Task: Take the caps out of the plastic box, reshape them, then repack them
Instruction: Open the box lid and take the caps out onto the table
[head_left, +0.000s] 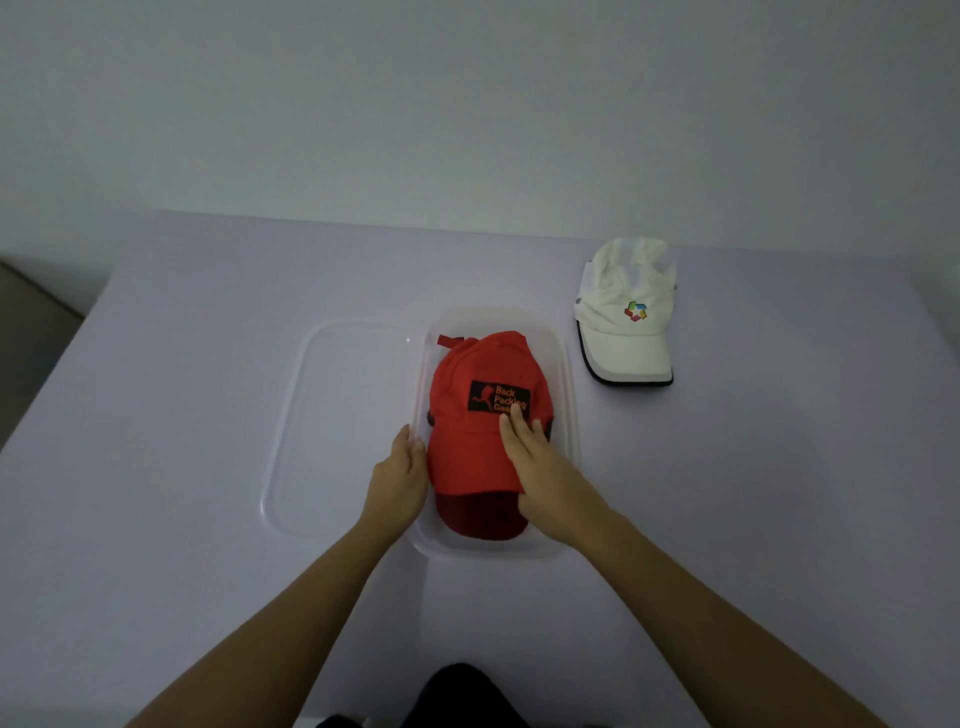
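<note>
The red cap (478, 447) sits inside the clear plastic box (569, 415), crown up, its brim towards the person and a black patch with orange lettering on its front. At the near end of the box a darker red brim shape shows below the bright brim. Whether this is a second cap beneath or part of the same one cannot be told.

The left hand (400, 478) is edge-on against the cap's left side, between the cap and the box wall. Its fingers are straight and pressed together, and the thumb is hidden. The right hand (540, 467) lies on the cap's right front with the fingers straight and close together. The fingertips reach the lower corner of the patch and cover the end of the lettering. Its thumb is out of sight, so a grip under the brim cannot be judged.

The walls of the box are faint and hard to trace against the pale table (208, 364). Touching its left side, the clear lid (337, 415) lies flat. Well apart at the far right, a white cap (623, 332) with a small multicoloured logo rests on the table, crown crumpled and dark-edged brim towards the person.

A dark shape (457, 691) is cut off by the bottom edge.
</note>
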